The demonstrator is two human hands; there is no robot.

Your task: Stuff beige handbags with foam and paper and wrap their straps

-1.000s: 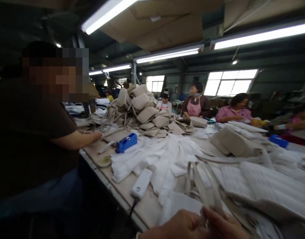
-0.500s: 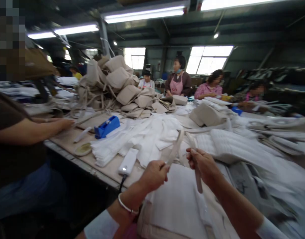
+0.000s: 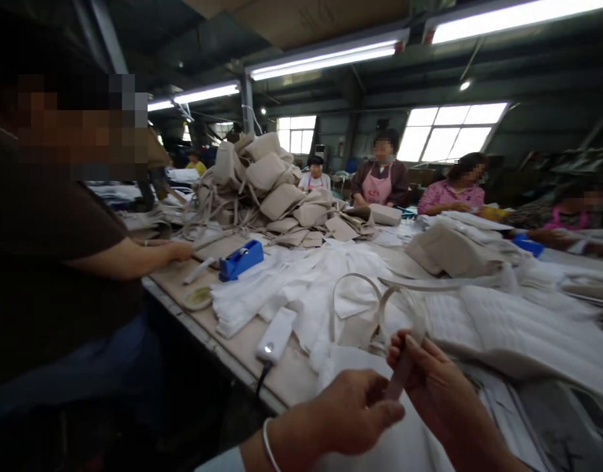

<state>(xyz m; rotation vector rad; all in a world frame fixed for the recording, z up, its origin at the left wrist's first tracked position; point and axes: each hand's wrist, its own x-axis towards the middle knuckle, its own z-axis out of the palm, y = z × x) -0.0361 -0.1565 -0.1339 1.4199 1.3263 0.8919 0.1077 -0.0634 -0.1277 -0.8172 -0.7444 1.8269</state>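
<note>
A beige strap [image 3: 401,375] runs between my two hands. My right hand [image 3: 436,377] is closed round it, thumb and fingers pinching it from the right. Its lower end sits between the thumb and fingers of my left hand [image 3: 348,410], which wears a bangle at the wrist. Above my right hand the strap curves up and over in loops onto the pile. White padded sheeting [image 3: 360,367] lies under my hands, partly hidden by them.
A white device [image 3: 276,334] with a black cable, a blue tape dispenser [image 3: 241,260] and a tape roll [image 3: 198,298] lie to the left. Beige bags [image 3: 276,177] are heaped behind. A co-worker's arm [image 3: 129,257] reaches onto the table at left. Other people sit or stand across.
My hands have come closer together, the left moving right and down to the strap's lower end. The strap now arches in loops. The view has swung left.
</note>
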